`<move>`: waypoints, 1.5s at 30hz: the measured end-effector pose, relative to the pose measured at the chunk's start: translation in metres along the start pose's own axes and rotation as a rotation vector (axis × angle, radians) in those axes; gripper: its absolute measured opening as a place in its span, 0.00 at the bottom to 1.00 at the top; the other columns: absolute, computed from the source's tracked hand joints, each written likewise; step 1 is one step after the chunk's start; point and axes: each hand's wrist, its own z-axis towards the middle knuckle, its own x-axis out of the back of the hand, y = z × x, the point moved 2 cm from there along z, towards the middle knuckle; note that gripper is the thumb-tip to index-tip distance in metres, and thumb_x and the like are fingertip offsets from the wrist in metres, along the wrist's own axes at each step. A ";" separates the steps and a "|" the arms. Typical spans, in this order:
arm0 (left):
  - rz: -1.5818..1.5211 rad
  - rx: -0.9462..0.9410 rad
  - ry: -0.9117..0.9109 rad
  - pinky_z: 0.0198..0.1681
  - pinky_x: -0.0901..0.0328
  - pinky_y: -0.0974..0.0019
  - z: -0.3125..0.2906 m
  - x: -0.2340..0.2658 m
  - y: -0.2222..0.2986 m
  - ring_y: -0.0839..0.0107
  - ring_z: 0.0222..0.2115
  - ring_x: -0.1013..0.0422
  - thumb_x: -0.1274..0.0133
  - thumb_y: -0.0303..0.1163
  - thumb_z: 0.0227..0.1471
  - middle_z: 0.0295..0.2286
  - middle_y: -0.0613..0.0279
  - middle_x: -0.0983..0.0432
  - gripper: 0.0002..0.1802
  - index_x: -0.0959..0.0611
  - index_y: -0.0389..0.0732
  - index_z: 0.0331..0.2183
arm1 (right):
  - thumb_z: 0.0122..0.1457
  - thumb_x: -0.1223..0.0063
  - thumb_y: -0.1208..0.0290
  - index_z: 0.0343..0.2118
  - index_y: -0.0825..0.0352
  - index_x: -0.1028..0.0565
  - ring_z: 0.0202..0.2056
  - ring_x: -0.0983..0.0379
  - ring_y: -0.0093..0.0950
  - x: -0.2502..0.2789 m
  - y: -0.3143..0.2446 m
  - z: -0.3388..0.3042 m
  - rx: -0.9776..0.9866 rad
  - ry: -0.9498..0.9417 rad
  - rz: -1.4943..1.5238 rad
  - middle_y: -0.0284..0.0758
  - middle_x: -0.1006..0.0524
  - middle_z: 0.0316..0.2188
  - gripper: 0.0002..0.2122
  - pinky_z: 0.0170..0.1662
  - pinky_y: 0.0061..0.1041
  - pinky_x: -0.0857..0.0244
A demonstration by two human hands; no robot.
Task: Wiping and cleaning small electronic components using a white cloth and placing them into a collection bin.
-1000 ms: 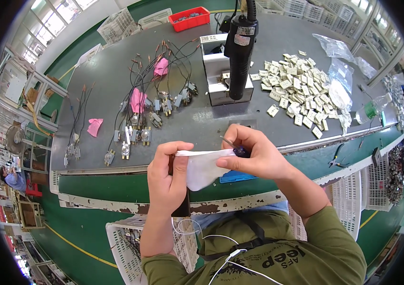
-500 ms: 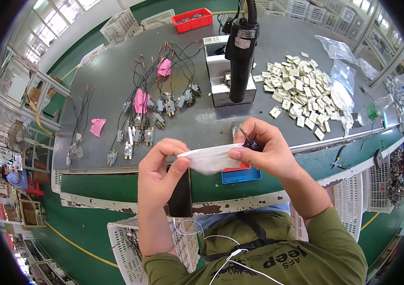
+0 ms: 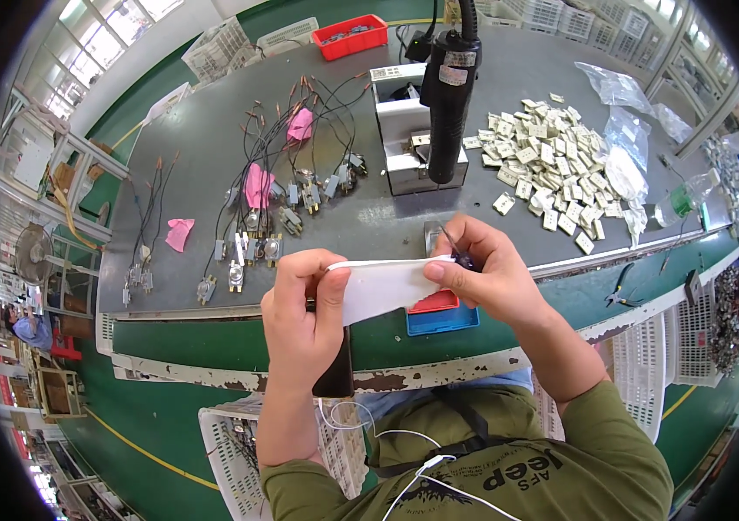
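Between my two hands stretches a thin white piece (image 3: 378, 291), paper or cloth, I cannot tell which. My left hand (image 3: 304, 304) pinches its left end between thumb and fingers. At the right end, my right hand (image 3: 491, 278) pinches it the same way. A screwdriver-like tool with a dark handle (image 3: 465, 260) is also tucked in the right fingers, mostly hidden. Just below the hands sits a small blue box (image 3: 443, 323) with a red part (image 3: 435, 301) at its top. A dark flat phone-like object (image 3: 334, 375) lies partly behind my left wrist.
Wired grey connectors (image 3: 252, 247) with pink scraps (image 3: 258, 185) lie left on the grey table (image 3: 361, 234). A white fixture (image 3: 404, 130) with a black cylindrical tool (image 3: 450, 113) stands centrally. Right are piled cream blocks (image 3: 552, 165), a plastic bottle (image 3: 686, 201) and pliers (image 3: 622, 286).
My left hand has moved slightly right and turned. The white piece, earlier bunched and sagging, now hangs flatter with a straighter top edge. My right hand has barely moved.
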 end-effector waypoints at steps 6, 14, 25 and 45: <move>0.135 0.075 -0.200 0.19 0.41 0.75 0.011 0.006 0.005 0.79 0.15 0.37 0.47 0.31 0.55 0.18 0.65 0.30 0.08 0.27 0.38 0.32 | 0.56 0.44 0.66 0.31 0.65 0.33 0.15 0.44 0.11 -0.003 0.012 0.003 -0.185 0.020 -0.031 0.24 0.34 0.17 0.10 0.17 0.14 0.53; 0.267 0.138 -0.384 0.18 0.43 0.74 0.026 0.014 0.014 0.78 0.15 0.38 0.46 0.31 0.53 0.17 0.65 0.31 0.08 0.25 0.37 0.31 | 0.58 0.47 0.69 0.47 0.67 0.34 0.24 0.41 0.15 -0.008 0.044 0.003 -0.320 -0.130 0.352 0.28 0.33 0.28 0.16 0.26 0.17 0.46; 0.323 0.146 -0.399 0.16 0.44 0.74 0.032 0.030 0.010 0.79 0.12 0.40 0.46 0.30 0.53 0.18 0.64 0.30 0.08 0.25 0.36 0.31 | 0.64 0.63 0.73 0.58 0.66 0.43 0.29 0.37 0.17 -0.028 0.015 -0.024 -0.090 -0.271 0.113 0.31 0.32 0.36 0.19 0.33 0.17 0.39; 0.350 0.103 -0.385 0.15 0.45 0.74 0.032 0.027 0.017 0.79 0.12 0.39 0.47 0.29 0.54 0.16 0.63 0.30 0.06 0.25 0.36 0.31 | 0.67 0.68 0.67 0.57 0.63 0.44 0.18 0.40 0.14 -0.058 0.016 -0.017 -0.298 -0.526 0.130 0.27 0.30 0.24 0.17 0.22 0.17 0.44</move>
